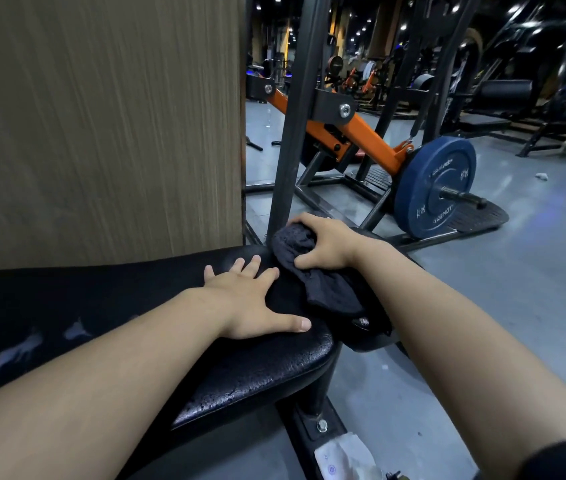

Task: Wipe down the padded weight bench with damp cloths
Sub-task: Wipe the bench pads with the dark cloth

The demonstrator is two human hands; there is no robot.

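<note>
The padded bench (267, 368) is black, with cracked, worn vinyl, and runs from the lower left to its end at centre. My left hand (254, 299) lies flat on the pad with fingers spread. Just to its right, my right hand (326, 244) grips a dark crumpled cloth (326, 289) and holds it against the bench's far end. Part of the cloth hangs over the edge.
A wood-grain panel (101, 116) stands right behind the bench. A black upright post (288, 150) rises beside the cloth. An orange machine arm (368, 136) carries a blue weight plate (434, 185) on the floor to the right. A white packet (347, 459) lies by the bench foot.
</note>
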